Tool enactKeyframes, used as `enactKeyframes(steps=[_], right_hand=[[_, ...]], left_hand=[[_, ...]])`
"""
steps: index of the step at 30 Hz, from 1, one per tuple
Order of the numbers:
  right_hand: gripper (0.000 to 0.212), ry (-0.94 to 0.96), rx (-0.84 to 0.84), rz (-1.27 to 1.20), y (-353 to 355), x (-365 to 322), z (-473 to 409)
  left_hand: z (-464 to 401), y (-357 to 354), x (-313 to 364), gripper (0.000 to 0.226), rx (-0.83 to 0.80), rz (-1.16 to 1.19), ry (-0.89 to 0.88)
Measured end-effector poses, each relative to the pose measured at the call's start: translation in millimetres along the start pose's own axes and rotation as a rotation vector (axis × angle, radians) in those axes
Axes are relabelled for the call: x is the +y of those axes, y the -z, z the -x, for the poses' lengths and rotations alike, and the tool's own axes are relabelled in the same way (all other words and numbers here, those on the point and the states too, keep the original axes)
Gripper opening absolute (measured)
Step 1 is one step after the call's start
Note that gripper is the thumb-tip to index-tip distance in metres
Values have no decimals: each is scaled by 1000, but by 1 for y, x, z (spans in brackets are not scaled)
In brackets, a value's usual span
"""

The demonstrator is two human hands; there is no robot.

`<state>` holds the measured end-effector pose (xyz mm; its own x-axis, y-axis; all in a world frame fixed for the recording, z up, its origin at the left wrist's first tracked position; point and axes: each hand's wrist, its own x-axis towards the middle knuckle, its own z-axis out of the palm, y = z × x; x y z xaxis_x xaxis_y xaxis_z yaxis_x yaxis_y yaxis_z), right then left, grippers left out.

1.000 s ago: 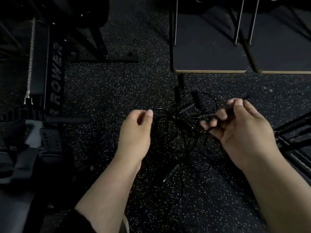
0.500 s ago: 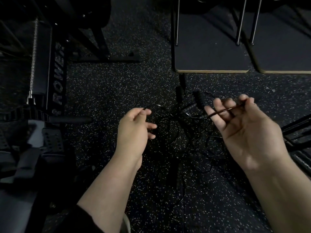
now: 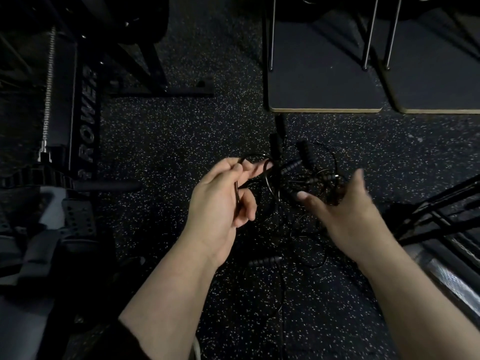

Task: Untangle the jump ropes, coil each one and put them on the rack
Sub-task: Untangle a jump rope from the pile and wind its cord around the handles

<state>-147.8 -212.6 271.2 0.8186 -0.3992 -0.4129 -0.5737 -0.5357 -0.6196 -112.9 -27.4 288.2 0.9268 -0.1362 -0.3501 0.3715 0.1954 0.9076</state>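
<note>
A tangle of thin black jump ropes with several ribbed black handles lies on the dark speckled floor between my hands. My left hand is raised over the tangle's left side and holds a loop of black cord that runs across its palm and fingers. My right hand hovers at the tangle's right edge, blurred, its fingers spread and holding nothing that I can see. One handle lies apart below, with cord trailing toward me. The tangle's centre is too dark to follow single ropes.
A rowing machine and its footrests fill the left side. Two dark platforms with metal legs stand at the back. A black metal frame reaches in from the right.
My right hand has let go of the cord it pinched and dropped toward the tangle with spread fingers. My left hand has turned and lifted a loop of cord.
</note>
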Motion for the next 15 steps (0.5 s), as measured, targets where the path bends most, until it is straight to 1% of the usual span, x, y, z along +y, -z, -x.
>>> enactKeyframes(steps=[1,2,3,4,5,6,7,10,11,13,15], right_hand=[[116,22,73,11,2,-2,1],[110,81,124,24,4,-4,4],[97,168,134,13,5,-5,6],[84,255,92,-47,5,-7,8],[74,308,6,-131,3,-10,12],[66,335,-79,-194,-1,-12,17],[57,362,-107,-206,-8,-11,18],[15,410,21,-150,-24,-10,16],[8,428,42,-182,-25,-10,15],[12,481,114,-288,-24,-11,14],[18,483,192,-489,-17,-15,14]], left_hand=[[0,0,0,19,-12,0,-5],[1,0,0,18,-23,-3,-11],[1,-1,0,18,-32,-8,-14],[1,-1,0,18,-40,-17,-14],[1,-2,-1,18,-51,-31,-10],[2,-3,-1,19,-66,-47,-1],[3,-4,-2,20,-87,-64,10],[4,-8,-3,23,-128,-118,9],[3,-7,-4,23,-107,-133,-10],[0,-5,-4,23,16,-162,-66],[-4,2,-6,21,208,-142,-89]])
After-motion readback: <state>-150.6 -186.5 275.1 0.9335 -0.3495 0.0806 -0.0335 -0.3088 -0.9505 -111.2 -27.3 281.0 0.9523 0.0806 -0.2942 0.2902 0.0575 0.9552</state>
